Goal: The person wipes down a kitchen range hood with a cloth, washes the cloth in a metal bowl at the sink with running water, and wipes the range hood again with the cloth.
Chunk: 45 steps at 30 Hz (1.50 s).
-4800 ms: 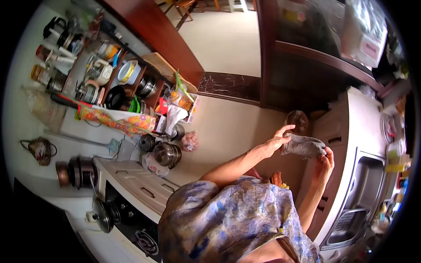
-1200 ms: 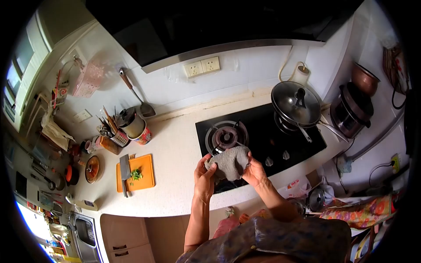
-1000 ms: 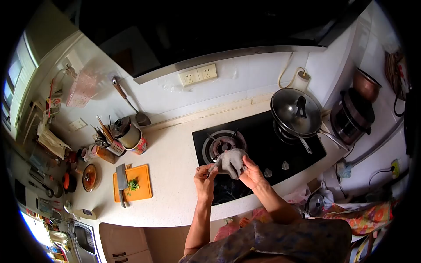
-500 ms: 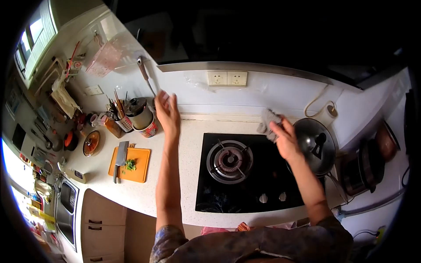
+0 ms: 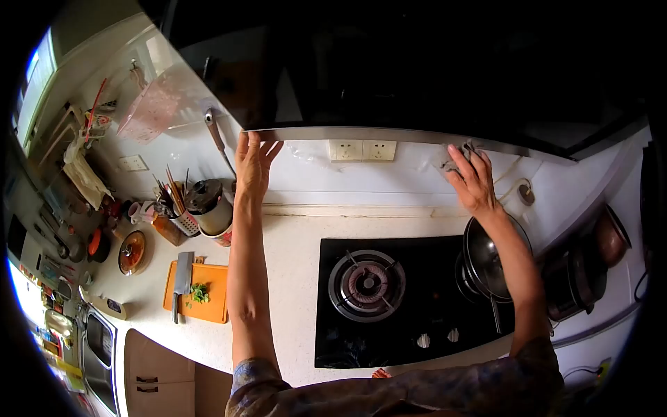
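The range hood (image 5: 347, 133) runs across the top, with a dark glass front and a steel lower edge. My left hand (image 5: 254, 163) is raised to its left corner, fingers apart and fingertips at the edge. Further right, my right hand (image 5: 474, 182) holds a grey cloth (image 5: 450, 163) up against the lower edge. Part of the cloth is hidden behind the fingers. Below stands the black gas stove (image 5: 424, 271) with a bare left burner (image 5: 367, 285). A wok (image 5: 483, 254) sits on the right burner, partly covered by my right forearm.
On the left counter lie an orange cutting board (image 5: 215, 274), a cleaver (image 5: 182, 274) and chopped greens (image 5: 200, 292). A lidded pot (image 5: 215, 217) and a utensil holder (image 5: 185, 224) stand by the wall. A wall socket (image 5: 362, 150) is under the hood; dark pots (image 5: 573, 281) stand far right.
Both hands have risen to the hood's lower edge, the right one carrying the grey cloth up from above the stove. The camera view has tilted upward.
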Available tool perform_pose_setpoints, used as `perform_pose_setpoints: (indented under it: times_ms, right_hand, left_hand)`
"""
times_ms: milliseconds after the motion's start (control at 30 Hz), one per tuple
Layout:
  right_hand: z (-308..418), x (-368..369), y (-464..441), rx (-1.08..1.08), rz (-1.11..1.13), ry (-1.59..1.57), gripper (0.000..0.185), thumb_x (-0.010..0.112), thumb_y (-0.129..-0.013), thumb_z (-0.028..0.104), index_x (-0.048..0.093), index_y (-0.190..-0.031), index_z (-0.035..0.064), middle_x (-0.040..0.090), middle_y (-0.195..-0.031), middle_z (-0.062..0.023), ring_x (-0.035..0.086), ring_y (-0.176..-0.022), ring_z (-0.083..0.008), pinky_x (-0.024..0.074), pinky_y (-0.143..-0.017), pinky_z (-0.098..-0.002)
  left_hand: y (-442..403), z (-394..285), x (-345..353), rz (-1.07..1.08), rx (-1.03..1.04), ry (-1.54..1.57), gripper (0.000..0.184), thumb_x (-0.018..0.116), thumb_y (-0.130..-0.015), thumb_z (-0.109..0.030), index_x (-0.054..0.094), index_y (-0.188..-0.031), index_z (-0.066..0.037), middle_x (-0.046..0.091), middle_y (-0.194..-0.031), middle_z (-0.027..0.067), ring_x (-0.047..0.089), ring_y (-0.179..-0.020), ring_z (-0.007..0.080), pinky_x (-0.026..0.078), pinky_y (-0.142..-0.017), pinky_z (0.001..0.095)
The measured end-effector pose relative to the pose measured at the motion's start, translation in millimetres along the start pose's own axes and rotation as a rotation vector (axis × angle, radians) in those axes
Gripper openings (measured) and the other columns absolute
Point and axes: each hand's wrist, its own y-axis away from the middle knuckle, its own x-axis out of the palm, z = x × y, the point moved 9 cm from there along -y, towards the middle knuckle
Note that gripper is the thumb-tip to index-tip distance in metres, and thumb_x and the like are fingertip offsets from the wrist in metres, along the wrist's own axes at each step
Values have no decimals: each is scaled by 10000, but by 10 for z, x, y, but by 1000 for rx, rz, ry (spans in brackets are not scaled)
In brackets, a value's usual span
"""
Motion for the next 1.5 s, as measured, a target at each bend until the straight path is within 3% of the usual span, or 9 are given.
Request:
perform_pose_setpoints:
  times_ms: [333, 567, 700, 900, 1033, 1100, 1233, 1333, 1500]
  right_hand:
    - [-548, 611, 508, 60, 124, -28, 550, 703, -689, 92, 472, -1181, 4, 442, -1309, -14, 449, -1157, -250, 317, -1007, -463]
    - [459, 973, -537, -220, -183, 177, 513, 658, -706, 39, 508, -1196, 25, 411, -1343, -26, 433, -1203, -181, 241, -1074, -426]
    - [1057, 1272, -1180, -205, -249, -55, 406, 611, -744, 47, 544, -1144, 30, 504, -1255, -45, 604, -913, -98, 209, -1097, -396]
    - [358, 856, -518, -232, -218, 54, 367, 569, -782, 43, 536, -1148, 24, 636, -1040, -51, 594, -620, -22, 262, -1073, -395]
    - [-383, 519, 312, -70, 63, 151, 269, 592, -750, 31, 617, -1012, -27, 573, -1172, -53, 612, -958, -181, 262, -1066, -414]
    - [-256, 503, 174, -85, -12, 191, 281, 596, -755, 46, 608, -1029, -14, 567, -1182, -42, 603, -971, -145, 240, -1077, -415]
    - [562, 947, -630, -254, -211, 113, 295, 583, -770, 40, 589, -1065, 36, 566, -1181, -28, 595, -943, -55, 223, -1087, -416]
    - [1183, 1235, -1264, -337, -258, 168, 79, 605, -650, 24, 661, -669, 77, 570, -1180, -30, 578, -994, -73, 153, -1111, -427]
    - [935, 1163, -1037, -370, -194, 132, 74, 605, -736, 77, 673, -766, 73, 563, -1190, -25, 601, -942, -57, 185, -1101, -418]
  left_hand:
    - [-29, -32, 8, -67, 48, 65, 216, 500, -905, -286, 555, -946, -82, 608, -915, 34, 610, -889, 193, 511, -820, 354]
    - [-21, -38, -10, -79, 30, 67, 202, 492, -912, -279, 540, -939, -84, 597, -906, 28, 604, -853, 169, 521, -784, 325]
    - [-8, -53, 29, -119, 39, 89, 224, 494, -910, -292, 539, -956, -78, 596, -920, 27, 603, -865, 176, 515, -786, 328]
    - [0, -56, 46, -136, 54, 88, 226, 498, -906, -283, 541, -971, -70, 602, -918, 45, 619, -837, 182, 538, -768, 326]
    - [-32, -24, -16, -83, 50, 114, 263, 497, -905, -280, 522, -1041, -57, 591, -979, 65, 604, -896, 197, 531, -800, 340]
    - [-28, -28, 26, -38, 43, 128, 324, 500, -902, -279, 500, -1125, -44, 581, -1040, 86, 589, -954, 219, 522, -833, 353]
    - [8, -78, 80, -121, 39, 97, 224, 493, -909, -290, 539, -944, -73, 592, -903, 27, 614, -826, 149, 537, -756, 314]
    - [-11, -80, 37, -118, 44, 103, 225, 498, -907, -291, 537, -947, -73, 586, -891, 19, 611, -823, 150, 535, -747, 305]
    - [-8, -28, -4, -106, 26, 110, 185, 525, -896, -282, 550, -929, -102, 586, -872, 11, 605, -857, 178, 517, -775, 350]
